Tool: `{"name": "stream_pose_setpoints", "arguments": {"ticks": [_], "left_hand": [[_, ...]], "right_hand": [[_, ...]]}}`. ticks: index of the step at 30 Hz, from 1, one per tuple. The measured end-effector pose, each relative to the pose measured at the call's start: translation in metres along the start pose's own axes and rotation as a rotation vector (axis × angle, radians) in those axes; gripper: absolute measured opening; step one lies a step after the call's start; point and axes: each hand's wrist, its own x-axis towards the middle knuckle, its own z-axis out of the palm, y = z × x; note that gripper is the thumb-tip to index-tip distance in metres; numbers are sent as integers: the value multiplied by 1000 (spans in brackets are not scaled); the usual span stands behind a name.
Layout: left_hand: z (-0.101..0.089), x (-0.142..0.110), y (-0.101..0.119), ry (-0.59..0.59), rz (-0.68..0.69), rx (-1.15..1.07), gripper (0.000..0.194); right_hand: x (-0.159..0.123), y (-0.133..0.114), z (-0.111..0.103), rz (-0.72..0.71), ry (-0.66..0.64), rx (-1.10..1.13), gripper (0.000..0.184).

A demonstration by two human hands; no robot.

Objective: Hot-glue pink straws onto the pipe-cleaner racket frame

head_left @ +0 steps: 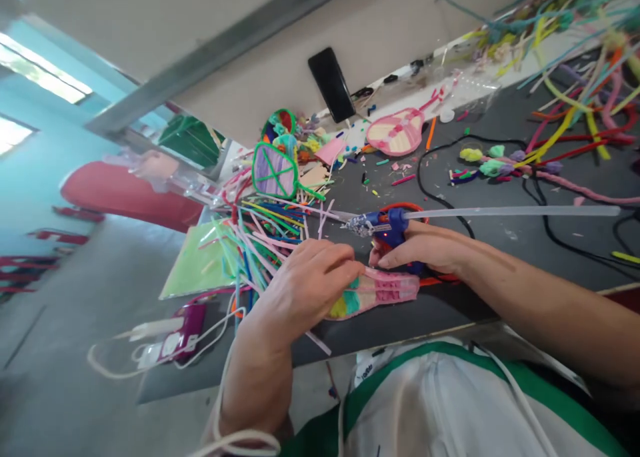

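Note:
My right hand (415, 247) is closed round the handle of a blue hot glue gun (393, 225), its nozzle pointing left. A long clear glue stick (510, 212) sticks out of the gun's back to the right. Under my left hand (320, 277) lies a flat craft piece (383, 294) with pink, cream, teal and yellow strips. My left fingers are bent down onto its upper edge, covering part of it; whether they pinch anything else is hidden. Loose coloured pipe cleaners (270, 234) lie just beyond the left hand.
A black phone (331, 84) leans against the back panel. Near it are a pink paddle-shaped piece (396, 132) and a green-edged one (275, 170). A black cable (425, 177) loops behind the gun. A purple power bank (187, 330) sits at the left edge; fuzzy stems (575, 124) pile up right.

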Motion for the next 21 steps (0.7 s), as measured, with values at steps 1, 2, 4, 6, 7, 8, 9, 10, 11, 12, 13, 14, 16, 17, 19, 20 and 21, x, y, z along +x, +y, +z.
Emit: {"name": "stream_pose_setpoints", "arguments": {"ticks": [1,2,4,6,7,8,9,10,11,12,13,14,16,17,19,20,21], "left_hand": [[1,0,1,17,8,8,18],[2,0,1,30,17,14,19],[4,0,2,53,28,30,19],[5,-1,3,64,35,46,18],[6,-1,3,68,37,51,18],[6,-1,4,69,40,54,17],[6,-2,4,71,42,55,17],[6,-2,4,74,45,53,16],[6,-2,5,76,46,51,16],[5,-2,5,75,44,48,16],[5,-2,5,74,42,45,15],[5,-3,5,69,40,42,16],[6,-3,5,58,35,37,16],[6,-3,5,53,32,34,16],[7,-4,4,58,28,30,15],[7,-4,4,60,27,28,14],[8,-3,3,62,27,26,14]], "right_hand": [[0,-1,0,2,-13,-4,23],[-1,-2,1,4,-28,-17,23],[-1,-4,2,18,-53,-68,22],[-2,-7,4,33,-54,-131,22],[-3,-8,5,37,-49,-165,21],[-3,-10,6,40,-48,-199,20],[-3,-11,8,43,-54,-233,18],[-3,-13,9,46,-60,-265,16],[-3,-14,10,49,-64,-295,14],[-3,-15,11,50,-60,-327,13],[-2,-15,13,44,-49,-358,12],[-2,-15,14,32,-32,-394,13],[0,-13,14,3,6,-471,13],[1,-11,14,-7,16,-507,13],[2,-7,12,-22,17,-555,16],[3,-4,11,-32,12,-569,18],[4,-2,9,-46,2,-576,20]]}}
